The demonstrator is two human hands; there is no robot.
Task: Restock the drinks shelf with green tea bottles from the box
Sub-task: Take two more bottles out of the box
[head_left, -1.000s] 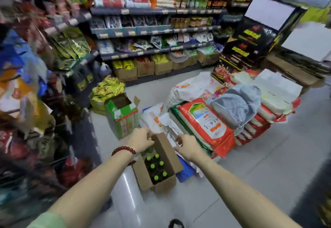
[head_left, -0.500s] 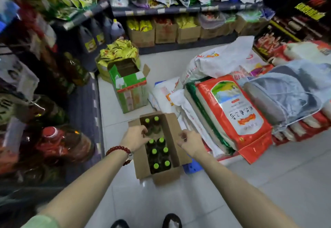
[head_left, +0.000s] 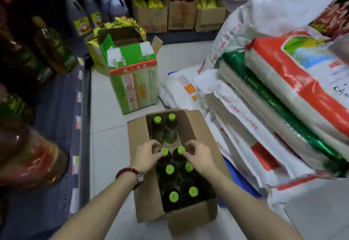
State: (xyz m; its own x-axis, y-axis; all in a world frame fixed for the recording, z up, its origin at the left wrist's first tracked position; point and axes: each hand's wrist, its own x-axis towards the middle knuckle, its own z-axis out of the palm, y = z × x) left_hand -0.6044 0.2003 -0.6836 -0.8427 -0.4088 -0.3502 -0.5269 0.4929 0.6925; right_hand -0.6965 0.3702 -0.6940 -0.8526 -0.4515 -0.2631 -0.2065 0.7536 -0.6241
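Pale tiled shop floor [head_left: 111,119] carries an open brown cardboard box [head_left: 149,198] holding eight dark green-capped tea bottles [head_left: 170,171]. Left hand [head_left: 146,155] fingers curl around one bottle cap; right hand [head_left: 199,156] fingers pinch the adjacent cap. Stacked rice sacks [head_left: 294,92] lie at 3 o'clock; the grey drinks shelf [head_left: 58,111] at 9 o'clock.

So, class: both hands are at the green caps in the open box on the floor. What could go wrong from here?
1. The left hand and right hand hold two bottles only by their caps; lifted that way, a bottle might slip.
2. The box sits beside the stacked sacks, so a rising bottle could knock them.
3. Its raised flap may snag a wrist.
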